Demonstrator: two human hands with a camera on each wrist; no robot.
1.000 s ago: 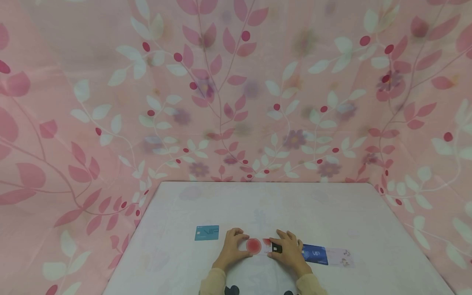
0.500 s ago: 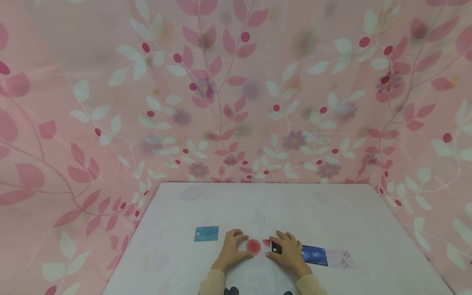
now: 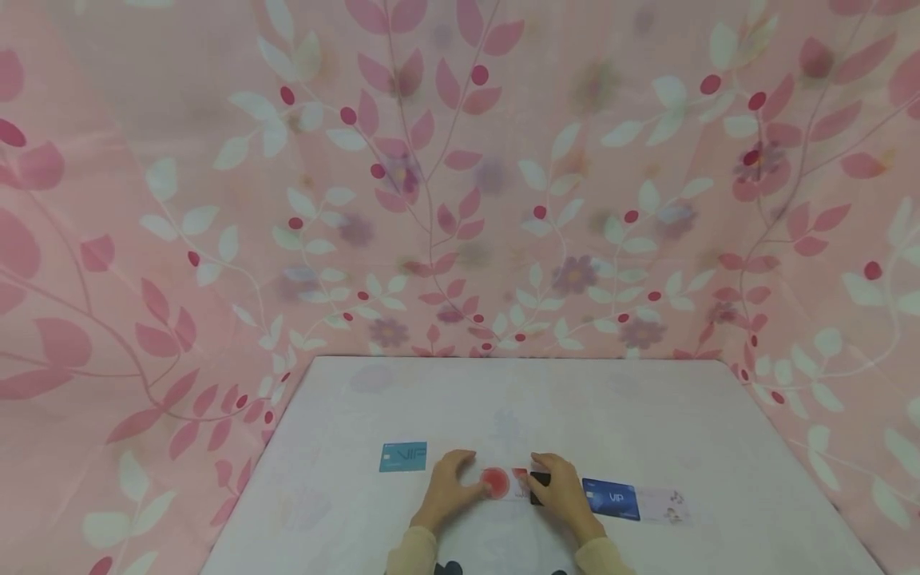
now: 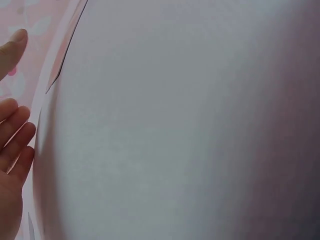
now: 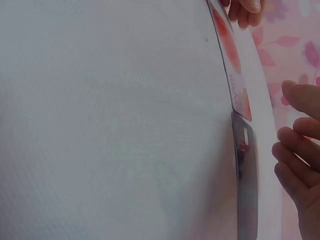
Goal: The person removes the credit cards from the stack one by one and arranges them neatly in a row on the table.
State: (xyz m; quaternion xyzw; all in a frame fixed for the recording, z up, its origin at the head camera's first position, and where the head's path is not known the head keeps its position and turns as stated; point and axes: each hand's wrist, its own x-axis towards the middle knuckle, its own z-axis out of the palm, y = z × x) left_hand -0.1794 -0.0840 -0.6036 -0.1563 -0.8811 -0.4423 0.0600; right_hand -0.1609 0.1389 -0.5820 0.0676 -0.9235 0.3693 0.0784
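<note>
A white card with a red circle (image 3: pixel 512 484) lies flat on the table between my two hands in the head view. My left hand (image 3: pixel 449 489) is at its left end, thumb and fingers spread apart, the thumb overlapping the red circle. Against that card's right end lies a black card (image 5: pixel 246 185); in the head view my right hand (image 3: pixel 565 495) covers part of it. In the right wrist view, this hand's fingers are relaxed with nothing between them. The left wrist view likewise has the left fingers (image 4: pixel 20 132) loose, holding nothing.
A teal VIP card (image 3: pixel 402 457) lies by itself to the left. Right of my right hand sit a blue VIP card (image 3: pixel 612 500) and a pale pink card with small flowers (image 3: pixel 664 505), end to end. Floral cloth (image 3: pixel 460 200) hangs behind the white table (image 3: pixel 431 399).
The fingertips and thumbs, earlier set around the red-circle and black cards, have loosened and spread. My right-hand fingers have drawn back, uncovering the left end of the blue card.
</note>
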